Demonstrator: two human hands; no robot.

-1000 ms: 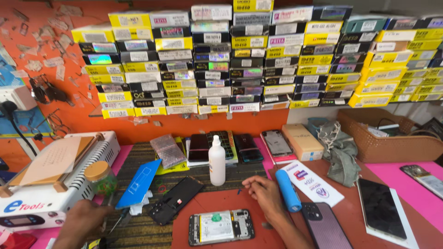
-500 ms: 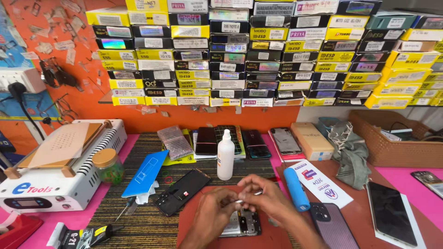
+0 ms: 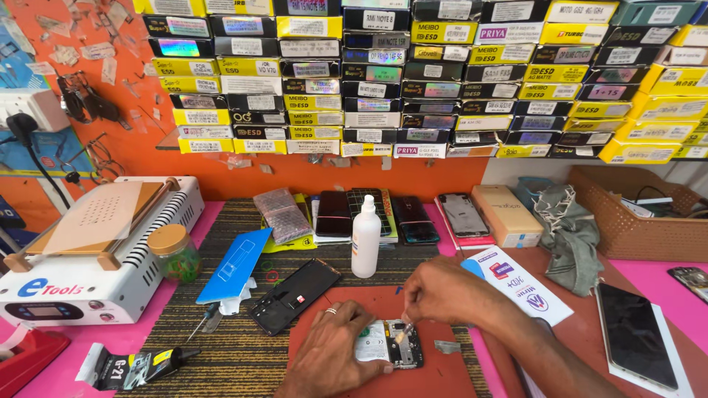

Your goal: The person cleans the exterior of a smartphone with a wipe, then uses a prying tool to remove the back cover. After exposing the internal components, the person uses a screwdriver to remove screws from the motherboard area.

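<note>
Left hand: fingers pressed flat on opened phone.
Right hand: pinching small tool, tip indistinct.
Nearby: white bottle, black back cover.

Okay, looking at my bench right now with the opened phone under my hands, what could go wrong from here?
1. The right hand works a thin tool tip inside the opened phone; a slip might scratch its exposed parts.
2. The white squeeze bottle stands upright just beyond the hands; a nudge from the right hand could tip it toward the phone.
3. The left hand only steadies the phone's edge, so it may shift on the red mat.
</note>
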